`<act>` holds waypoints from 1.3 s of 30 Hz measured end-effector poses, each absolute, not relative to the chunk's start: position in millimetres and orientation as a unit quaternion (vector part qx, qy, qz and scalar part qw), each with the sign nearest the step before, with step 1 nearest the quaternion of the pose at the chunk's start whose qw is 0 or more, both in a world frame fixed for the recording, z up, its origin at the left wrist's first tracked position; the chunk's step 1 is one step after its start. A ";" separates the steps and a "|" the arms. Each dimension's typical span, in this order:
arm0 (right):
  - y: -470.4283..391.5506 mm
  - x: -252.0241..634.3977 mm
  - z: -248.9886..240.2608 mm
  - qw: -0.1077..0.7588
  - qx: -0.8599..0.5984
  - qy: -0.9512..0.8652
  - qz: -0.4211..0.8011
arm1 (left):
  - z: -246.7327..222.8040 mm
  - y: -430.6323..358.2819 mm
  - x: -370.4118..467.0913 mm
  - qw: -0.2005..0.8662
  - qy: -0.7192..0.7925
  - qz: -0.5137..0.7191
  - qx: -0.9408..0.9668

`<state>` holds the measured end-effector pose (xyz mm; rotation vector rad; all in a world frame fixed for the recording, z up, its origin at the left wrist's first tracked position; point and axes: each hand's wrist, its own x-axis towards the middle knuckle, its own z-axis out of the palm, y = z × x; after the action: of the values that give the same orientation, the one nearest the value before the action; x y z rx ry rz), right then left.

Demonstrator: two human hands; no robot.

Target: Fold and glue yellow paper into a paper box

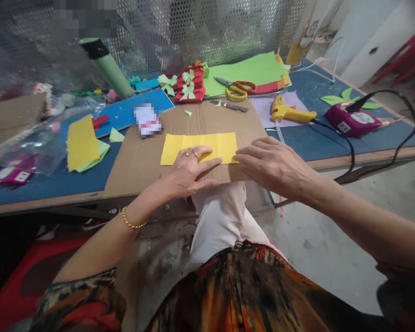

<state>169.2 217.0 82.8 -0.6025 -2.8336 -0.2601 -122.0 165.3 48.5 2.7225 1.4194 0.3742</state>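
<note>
A creased strip of yellow paper [207, 140] lies on a brown cardboard sheet [131, 170] at the table's front edge. My left hand [191, 171], wearing a ring, rests on the strip's lower left part with its fingers spread. At the strip's lower right corner, my right hand [268, 160] has its fingers bent together on the paper's edge; its thumb is hidden beneath. Beyond the strip, a utility knife [233, 107] and small pale green scraps [188, 113] lie on the cardboard.
A yellow glue gun [290, 111] lies at right, its black cord running past a purple box [352, 119]. Scissors [237, 87] rest on green sheets [256, 69] behind, beside red paper pieces with green bows [190, 83]. At left are a green bottle [109, 69] and yellow paper [81, 143].
</note>
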 end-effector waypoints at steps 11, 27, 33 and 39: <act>220.7 146.0 89.9 0.032 -0.224 -0.965 -0.132 | 50.0 159.2 -119.4 0.033 0.458 0.148 0.876; 235.7 130.4 89.7 0.004 -0.188 -0.962 -0.200 | 51.4 161.2 -119.4 -0.010 0.479 0.177 0.860; 240.7 139.7 82.2 0.062 -0.186 -0.963 -0.184 | 53.4 156.2 -115.1 -0.126 0.489 0.170 0.846; 236.4 155.3 68.6 0.117 -0.181 -0.966 -0.140 | 58.8 145.2 -112.2 -0.232 0.475 0.114 0.841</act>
<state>155.3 236.4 68.6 -0.5288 -2.8290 -0.4094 -112.2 145.2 58.8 3.1221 1.7607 0.4237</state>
